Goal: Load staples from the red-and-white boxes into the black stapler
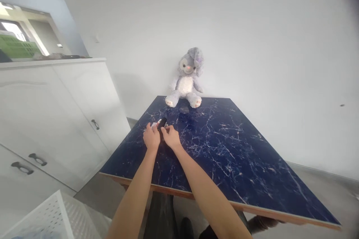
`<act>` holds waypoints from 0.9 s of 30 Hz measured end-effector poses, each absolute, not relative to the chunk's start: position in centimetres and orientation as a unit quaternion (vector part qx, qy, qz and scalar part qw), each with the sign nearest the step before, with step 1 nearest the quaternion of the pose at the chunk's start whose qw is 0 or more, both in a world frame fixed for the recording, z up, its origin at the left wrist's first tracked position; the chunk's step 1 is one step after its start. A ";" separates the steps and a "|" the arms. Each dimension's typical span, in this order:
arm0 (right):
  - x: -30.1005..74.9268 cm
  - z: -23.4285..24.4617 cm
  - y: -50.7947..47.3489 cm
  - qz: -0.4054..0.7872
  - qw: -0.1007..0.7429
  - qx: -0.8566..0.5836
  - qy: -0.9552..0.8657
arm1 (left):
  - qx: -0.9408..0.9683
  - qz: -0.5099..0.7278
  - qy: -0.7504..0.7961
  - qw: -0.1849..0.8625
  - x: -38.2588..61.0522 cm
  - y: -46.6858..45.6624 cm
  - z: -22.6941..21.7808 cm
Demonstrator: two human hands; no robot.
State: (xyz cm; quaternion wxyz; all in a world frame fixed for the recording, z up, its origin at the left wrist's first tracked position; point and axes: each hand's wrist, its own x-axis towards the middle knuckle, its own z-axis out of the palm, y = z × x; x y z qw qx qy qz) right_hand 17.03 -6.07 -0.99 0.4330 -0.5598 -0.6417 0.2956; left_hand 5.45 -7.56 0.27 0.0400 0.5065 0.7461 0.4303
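Note:
Both my hands meet over the left part of a dark blue marbled table [230,157]. My left hand [152,137] and my right hand [171,137] have their fingers closed around a small black object [162,123] with a white and red piece beside it. I cannot make out what the object is. It lies on or just above the tabletop between my fingertips.
A grey plush rabbit [186,78] sits at the table's far edge against the white wall. A white cabinet [50,119] with dark handles stands to the left. A white perforated basket [47,218] is at the lower left, beside the table's near edge.

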 end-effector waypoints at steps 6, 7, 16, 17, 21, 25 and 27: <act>19.4 -1.0 -3.1 0.215 0.397 -0.528 -0.719 | 0.573 0.415 0.696 0.119 1.8 -7.3 0.0; 19.6 -0.9 -2.7 0.208 0.376 -0.508 -0.747 | 0.581 0.414 0.690 0.123 1.6 -7.2 -0.1; 20.6 -1.0 -3.4 0.160 0.320 -0.491 -0.795 | 0.481 0.486 0.726 0.073 0.4 -6.1 -1.0; 21.1 -1.0 -3.7 0.154 0.313 -0.489 -0.799 | 0.477 0.482 0.732 0.069 0.3 -6.1 -1.0; 23.6 -1.1 -5.1 0.133 0.324 -0.509 -0.786 | 0.492 0.458 0.739 0.047 0.6 -6.3 -0.6; 25.7 -1.1 -6.0 0.130 0.336 -0.522 -0.773 | 0.518 0.430 0.738 -0.034 1.8 -6.7 -0.4; 26.0 -1.0 -6.2 0.138 0.340 -0.531 -0.764 | 0.583 0.414 0.696 -0.061 2.4 -6.8 -0.4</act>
